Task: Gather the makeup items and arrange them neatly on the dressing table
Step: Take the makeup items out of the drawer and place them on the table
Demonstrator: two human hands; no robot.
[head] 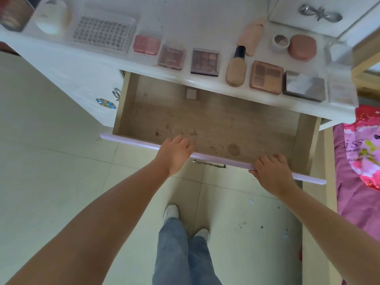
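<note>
Drawer open, makeup lined on bench.
Your left hand (174, 153) is resting relaxed on the drawer front (205, 156); your right hand (271, 171) is gripping it.

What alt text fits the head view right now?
Both hands are on the front edge of an open drawer: left hand resting over it, right hand gripping it. The drawer holds one small square item. Makeup palettes and bottles line the dressing table above.

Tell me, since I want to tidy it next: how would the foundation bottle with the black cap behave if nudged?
The foundation bottle lies on its side, so it cannot tip. Its rounded body might roll toward the four-pan palette beside it. It looks rigid and probably smooth, perhaps slippery.
</note>
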